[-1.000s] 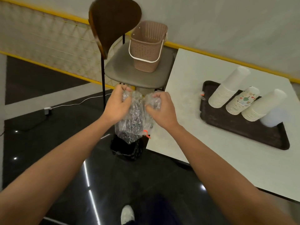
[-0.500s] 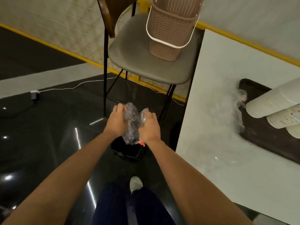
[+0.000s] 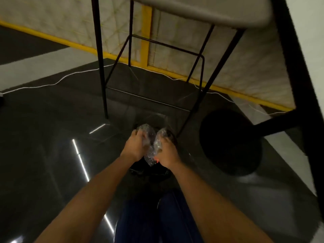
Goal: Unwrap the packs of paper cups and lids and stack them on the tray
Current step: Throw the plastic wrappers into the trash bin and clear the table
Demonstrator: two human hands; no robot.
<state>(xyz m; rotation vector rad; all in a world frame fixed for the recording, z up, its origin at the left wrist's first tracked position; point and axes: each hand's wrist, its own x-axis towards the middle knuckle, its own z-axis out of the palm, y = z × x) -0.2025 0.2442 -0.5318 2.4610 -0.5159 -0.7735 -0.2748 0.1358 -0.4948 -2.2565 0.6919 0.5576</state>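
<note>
One crumpled wad of clear plastic wrapping (image 3: pixel 150 146) sits squeezed between both hands, low over a small black bin (image 3: pixel 150 172) on the dark glossy floor. The left hand (image 3: pixel 134 146) and the right hand (image 3: pixel 166 153) each have their fingers curled into the film from their own side, clamping it. A small orange-red scrap (image 3: pixel 157 160) shows at its lower edge.

The step in hand looks like binning the spent wrapper. Film this light springs open and drifts, so it should stay compressed until it is right down in the bin's mouth. Both grips should then let go together, with a check that the orange-red scrap goes in too.

By count there are one wad, one orange-red scrap, two hands and one bin. Beyond them stand one chair with a grey seat (image 3: pixel 201 13) and four thin black metal legs (image 3: pixel 100 58), one round black pedestal base (image 3: pixel 229 142), and one white cable (image 3: pixel 70 76) trailing along the floor. No cups, lids or tray are in view, so how far the stacking has got cannot be told.
</note>
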